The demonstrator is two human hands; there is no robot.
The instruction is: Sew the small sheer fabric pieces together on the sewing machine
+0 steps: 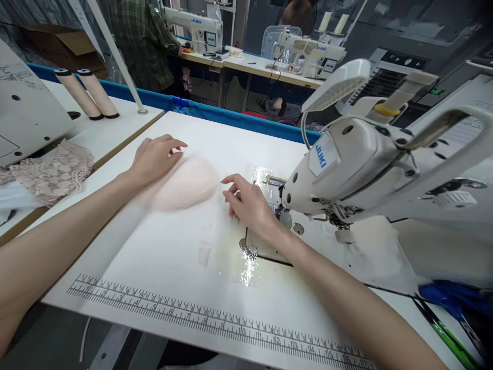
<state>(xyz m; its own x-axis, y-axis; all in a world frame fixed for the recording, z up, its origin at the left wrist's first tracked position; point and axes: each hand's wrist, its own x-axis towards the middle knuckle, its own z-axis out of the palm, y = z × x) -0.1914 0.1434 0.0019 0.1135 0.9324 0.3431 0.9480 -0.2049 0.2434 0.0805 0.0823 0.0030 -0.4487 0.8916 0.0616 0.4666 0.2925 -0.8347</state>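
A pale pink moulded cup [188, 184], like a bra cup, is on the white table between my hands, smeared by motion. My left hand [159, 158] is at its upper left edge, fingers loosely bent and apart; the hand is sharp while the cup is blurred. Whether the fingertips touch the cup I cannot tell. To the right of the cup, my right hand [246, 201] has bent, parted fingers with nothing visible in them. It is just left of the needle area of a white JUKI sewing machine [339, 159].
A printed ruler [208, 321] runs along the front table edge. Lace fabric [57, 169] and two thread cones [88, 95] are on the left table. Green-handled tweezers [450, 339] and blue cloth [454, 298] lie at right. A person [140, 46] works behind the blue edging.
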